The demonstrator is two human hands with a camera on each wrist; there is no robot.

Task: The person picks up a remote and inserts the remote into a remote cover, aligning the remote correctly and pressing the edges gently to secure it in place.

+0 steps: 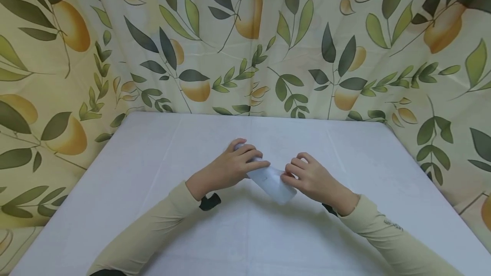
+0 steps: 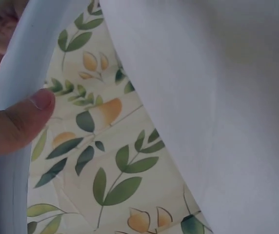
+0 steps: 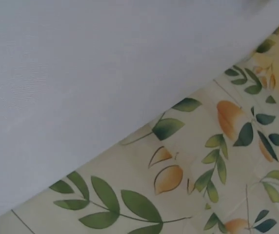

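Above the middle of the table, my left hand point(image 1: 234, 167) grips a whitish, rolled-looking sheet point(image 1: 270, 182), its fingers curled over the top. A flat, slightly shiny part of this sheet hangs down toward the right. My right hand point(image 1: 310, 178) pinches the sheet's right edge between thumb and curled fingers. In the left wrist view, the left thumb point(image 2: 25, 119) presses on the pale, curved side of the sheet point(image 2: 12, 180), and fingers of the other hand point(image 2: 0, 34) show at the upper left. The sheet's exact kind cannot be told. Neither hand appears in the right wrist view.
A white-covered table point(image 1: 153, 225) lies under both hands. Behind it and at its sides hangs a cream curtain point(image 1: 230, 71) printed with leaves and orange fruit. Dark straps point(image 1: 210, 202) sit at the wrists, beside pale sleeves.
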